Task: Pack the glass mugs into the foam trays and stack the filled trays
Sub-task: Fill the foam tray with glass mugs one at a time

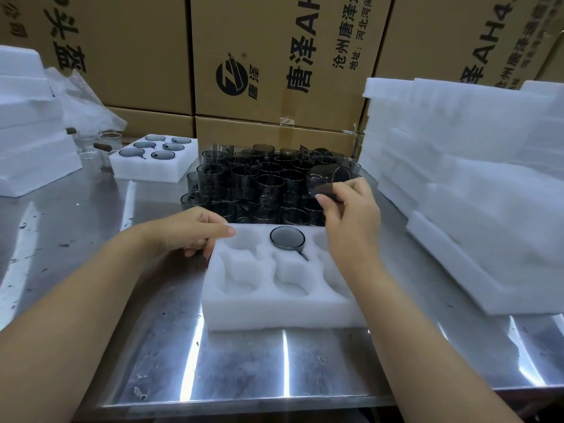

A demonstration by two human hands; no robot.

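Observation:
A white foam tray (pixel 244 315) with several round pockets lies in front of me on the steel table. One smoky glass mug (pixel 287 238) sits in its far middle pocket, handle pointing toward me. My left hand (pixel 195 232) rests on the tray's far left corner, fingers closed around its edge. My right hand (pixel 351 212) holds another dark glass mug (pixel 328 178) by its handle, tilted on its side, above the tray's far right corner. A dense group of dark glass mugs (pixel 262 184) stands just behind the tray.
A filled foam tray (pixel 152 172) sits at the back left, next to clear glasses (pixel 91 151) and a foam stack (pixel 30 123). A tall pile of foam trays (pixel 473 193) fills the right side. Cardboard boxes (pixel 274 71) wall the back. The steel table (pixel 244 370) edge is near me.

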